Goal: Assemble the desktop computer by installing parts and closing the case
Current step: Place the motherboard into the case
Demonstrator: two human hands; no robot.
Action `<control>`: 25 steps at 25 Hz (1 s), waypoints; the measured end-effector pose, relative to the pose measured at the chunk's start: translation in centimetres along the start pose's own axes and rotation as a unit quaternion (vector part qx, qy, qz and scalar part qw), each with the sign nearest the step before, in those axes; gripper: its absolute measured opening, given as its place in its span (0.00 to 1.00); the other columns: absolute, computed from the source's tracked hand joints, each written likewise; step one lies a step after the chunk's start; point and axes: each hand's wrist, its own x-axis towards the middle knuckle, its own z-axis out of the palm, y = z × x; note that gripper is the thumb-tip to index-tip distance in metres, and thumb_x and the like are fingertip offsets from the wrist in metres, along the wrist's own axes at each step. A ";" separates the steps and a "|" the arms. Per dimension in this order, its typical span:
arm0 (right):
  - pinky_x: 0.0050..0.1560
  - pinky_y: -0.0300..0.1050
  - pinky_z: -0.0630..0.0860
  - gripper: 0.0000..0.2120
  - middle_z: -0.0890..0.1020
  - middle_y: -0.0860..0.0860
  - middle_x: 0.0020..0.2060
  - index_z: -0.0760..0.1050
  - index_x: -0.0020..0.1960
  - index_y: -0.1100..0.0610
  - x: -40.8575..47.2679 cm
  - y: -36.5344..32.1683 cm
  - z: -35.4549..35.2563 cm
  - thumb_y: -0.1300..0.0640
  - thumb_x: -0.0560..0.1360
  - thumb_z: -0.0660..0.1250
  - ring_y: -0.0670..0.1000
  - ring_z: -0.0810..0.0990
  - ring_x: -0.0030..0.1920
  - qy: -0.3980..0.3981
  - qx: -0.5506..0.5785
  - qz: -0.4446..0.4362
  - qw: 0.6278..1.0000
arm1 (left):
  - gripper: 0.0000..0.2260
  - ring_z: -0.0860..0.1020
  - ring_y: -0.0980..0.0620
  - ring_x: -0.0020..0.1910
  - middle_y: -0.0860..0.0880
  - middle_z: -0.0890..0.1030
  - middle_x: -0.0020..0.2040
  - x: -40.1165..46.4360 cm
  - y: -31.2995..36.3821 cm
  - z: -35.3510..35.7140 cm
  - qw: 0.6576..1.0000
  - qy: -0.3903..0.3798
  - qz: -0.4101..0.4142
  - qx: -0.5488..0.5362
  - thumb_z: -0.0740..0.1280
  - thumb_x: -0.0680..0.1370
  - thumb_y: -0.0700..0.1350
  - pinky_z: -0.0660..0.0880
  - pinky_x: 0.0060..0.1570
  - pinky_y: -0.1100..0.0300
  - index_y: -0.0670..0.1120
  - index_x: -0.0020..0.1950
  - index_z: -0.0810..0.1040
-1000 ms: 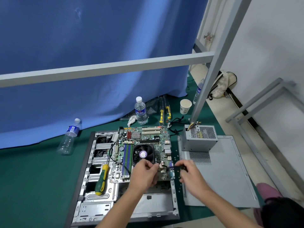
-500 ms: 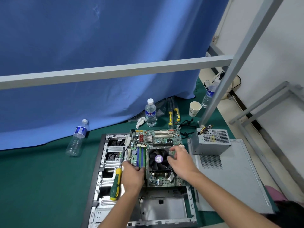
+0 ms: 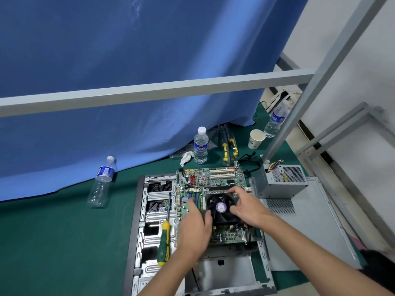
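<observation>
Green motherboard (image 3: 215,182) flat in open grey case (image 3: 141,210).

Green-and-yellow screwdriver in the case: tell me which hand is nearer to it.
Left. The left hand rests on the motherboard just right of the screwdriver; the right hand is farther right, across the CPU fan.

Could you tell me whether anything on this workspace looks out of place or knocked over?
One water bottle lies tipped on the green mat, and a screwdriver rests loose inside the open case.
</observation>
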 end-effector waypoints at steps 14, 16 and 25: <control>0.28 0.43 0.71 0.12 0.78 0.48 0.33 0.68 0.56 0.49 -1.1 -2.1 -2.3 0.58 0.75 0.65 0.47 0.76 0.29 0.028 -0.124 -0.046 0.991 | 0.10 0.75 0.57 0.35 0.53 0.77 0.39 2.5 1.3 -0.7 0.996 -0.083 0.006 0.041 0.68 0.76 0.47 0.71 0.31 0.63 0.52 0.45 0.66; 0.28 0.43 0.67 0.11 0.77 0.48 0.34 0.67 0.54 0.49 -1.6 -3.0 -3.7 0.56 0.75 0.65 0.48 0.75 0.31 0.041 -0.175 -0.064 0.982 | 0.12 0.75 0.59 0.32 0.55 0.77 0.38 2.0 1.6 -0.6 0.996 -0.091 0.011 -0.011 0.69 0.76 0.48 0.68 0.27 0.68 0.54 0.51 0.66; 0.37 0.44 0.69 0.07 0.77 0.52 0.42 0.69 0.47 0.54 -3.5 -4.4 -4.1 0.56 0.72 0.66 0.56 0.76 0.43 0.034 -0.279 -0.042 0.959 | 0.32 0.78 0.66 0.38 0.58 0.77 0.52 -0.7 2.4 -1.7 0.948 -0.288 0.067 -0.116 0.65 0.74 0.45 0.74 0.38 0.72 0.61 0.74 0.57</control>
